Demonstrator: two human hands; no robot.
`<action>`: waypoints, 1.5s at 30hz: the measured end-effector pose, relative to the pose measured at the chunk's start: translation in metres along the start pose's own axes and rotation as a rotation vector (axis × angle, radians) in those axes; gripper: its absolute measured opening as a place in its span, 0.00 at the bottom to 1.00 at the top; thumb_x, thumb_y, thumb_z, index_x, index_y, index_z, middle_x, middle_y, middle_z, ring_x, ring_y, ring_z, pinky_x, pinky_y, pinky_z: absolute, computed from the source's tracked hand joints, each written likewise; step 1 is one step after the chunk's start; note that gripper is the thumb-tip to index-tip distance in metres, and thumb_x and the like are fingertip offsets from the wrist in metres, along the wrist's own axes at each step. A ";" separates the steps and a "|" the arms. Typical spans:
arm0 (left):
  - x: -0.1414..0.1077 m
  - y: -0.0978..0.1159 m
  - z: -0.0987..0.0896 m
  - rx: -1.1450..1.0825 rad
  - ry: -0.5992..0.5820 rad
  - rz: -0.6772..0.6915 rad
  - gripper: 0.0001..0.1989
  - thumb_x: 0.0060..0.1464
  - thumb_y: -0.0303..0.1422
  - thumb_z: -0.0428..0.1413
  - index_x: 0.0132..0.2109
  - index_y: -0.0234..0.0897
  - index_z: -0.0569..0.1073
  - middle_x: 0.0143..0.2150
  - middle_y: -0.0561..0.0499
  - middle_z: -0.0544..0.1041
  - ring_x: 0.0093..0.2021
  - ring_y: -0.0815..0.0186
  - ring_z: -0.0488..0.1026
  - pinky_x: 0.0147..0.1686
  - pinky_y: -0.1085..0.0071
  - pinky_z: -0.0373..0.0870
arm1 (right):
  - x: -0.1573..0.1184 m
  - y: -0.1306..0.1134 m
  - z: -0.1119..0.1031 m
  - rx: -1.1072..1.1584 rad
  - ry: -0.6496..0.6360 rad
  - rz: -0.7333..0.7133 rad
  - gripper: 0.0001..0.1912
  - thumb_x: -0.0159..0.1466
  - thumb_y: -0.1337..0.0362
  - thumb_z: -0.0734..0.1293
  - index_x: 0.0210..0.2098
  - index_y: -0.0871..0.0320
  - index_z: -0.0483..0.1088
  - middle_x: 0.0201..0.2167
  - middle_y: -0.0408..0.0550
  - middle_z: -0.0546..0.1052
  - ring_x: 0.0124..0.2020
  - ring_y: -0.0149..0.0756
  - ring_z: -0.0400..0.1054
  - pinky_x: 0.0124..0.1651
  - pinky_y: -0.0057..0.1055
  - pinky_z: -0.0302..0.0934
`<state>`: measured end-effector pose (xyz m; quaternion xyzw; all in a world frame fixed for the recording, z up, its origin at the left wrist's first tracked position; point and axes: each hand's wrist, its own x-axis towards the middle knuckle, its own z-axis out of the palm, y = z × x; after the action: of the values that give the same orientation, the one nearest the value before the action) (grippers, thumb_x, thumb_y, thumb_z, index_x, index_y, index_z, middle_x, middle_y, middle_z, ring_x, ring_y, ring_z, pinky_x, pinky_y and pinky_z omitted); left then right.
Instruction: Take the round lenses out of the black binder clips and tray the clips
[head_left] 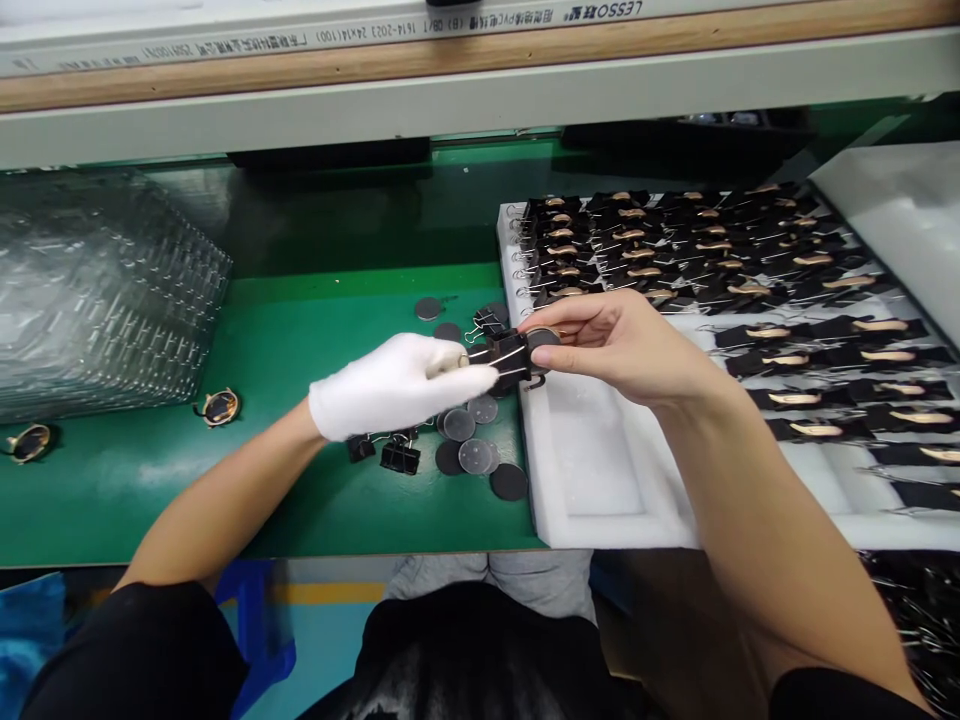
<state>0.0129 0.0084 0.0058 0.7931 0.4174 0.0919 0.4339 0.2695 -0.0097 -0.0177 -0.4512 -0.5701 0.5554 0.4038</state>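
Note:
My left hand point(405, 385), in a white glove, pinches the wire handles of a black binder clip point(508, 360) over the edge between the green table and the white foam tray. The bare fingers of my right hand point(600, 345) are closed on a dark round disc point(543, 345) at the clip's right side. Beneath and around my hands, several grey and black discs point(475, 456) lie on the green surface. More black binder clips point(400, 456) rest there, some partly hidden by the glove.
The white foam tray point(551, 500) at right holds rows of clipped black and gold pieces point(795, 400). Stacked clear plastic trays point(97, 290) stand at left, near two small round gold-rimmed parts point(220, 407). A pale beam point(480, 90) crosses the back.

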 end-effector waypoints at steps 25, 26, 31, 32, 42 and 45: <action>-0.005 -0.015 -0.015 0.473 0.592 0.066 0.23 0.66 0.40 0.52 0.23 0.39 0.59 0.19 0.56 0.58 0.20 0.70 0.52 0.26 0.67 0.47 | 0.006 0.013 0.025 0.548 0.125 0.183 0.20 0.45 0.59 0.86 0.34 0.51 0.78 0.43 0.43 0.83 0.42 0.36 0.76 0.51 0.37 0.73; -0.003 -0.013 -0.010 0.377 0.626 0.093 0.22 0.67 0.40 0.50 0.24 0.39 0.61 0.20 0.56 0.60 0.22 0.70 0.55 0.26 0.67 0.49 | 0.004 0.013 0.029 0.535 0.079 0.179 0.20 0.46 0.59 0.85 0.35 0.51 0.78 0.44 0.43 0.83 0.41 0.37 0.76 0.50 0.38 0.73; 0.003 -0.009 0.009 0.158 0.518 0.160 0.24 0.71 0.42 0.46 0.26 0.39 0.66 0.21 0.54 0.68 0.25 0.69 0.66 0.29 0.68 0.58 | -0.002 0.014 0.040 0.455 -0.074 0.106 0.16 0.51 0.60 0.84 0.36 0.53 0.80 0.35 0.43 0.82 0.36 0.34 0.76 0.48 0.36 0.73; 0.002 -0.009 0.010 0.174 0.483 0.170 0.25 0.71 0.43 0.45 0.26 0.39 0.65 0.22 0.54 0.69 0.25 0.68 0.66 0.30 0.68 0.59 | -0.002 0.015 0.040 0.439 -0.092 0.089 0.14 0.53 0.60 0.84 0.36 0.53 0.81 0.34 0.44 0.82 0.35 0.34 0.76 0.47 0.35 0.73; -0.011 0.005 0.003 0.537 0.297 -0.004 0.32 0.54 0.61 0.54 0.20 0.40 0.56 0.16 0.56 0.56 0.20 0.69 0.50 0.25 0.67 0.45 | -0.001 0.019 0.028 0.293 -0.175 0.026 0.14 0.52 0.64 0.84 0.37 0.53 0.84 0.34 0.45 0.83 0.38 0.38 0.78 0.46 0.34 0.73; -0.011 0.006 0.004 0.532 0.263 -0.003 0.31 0.56 0.59 0.52 0.20 0.40 0.57 0.16 0.56 0.56 0.20 0.69 0.51 0.25 0.66 0.44 | -0.001 0.020 0.028 0.259 -0.143 0.060 0.17 0.51 0.62 0.85 0.39 0.53 0.84 0.36 0.47 0.84 0.38 0.39 0.78 0.46 0.34 0.73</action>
<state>0.0116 -0.0034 0.0102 0.8597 0.4805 0.0805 0.1532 0.2439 -0.0188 -0.0396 -0.3715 -0.5072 0.6668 0.4002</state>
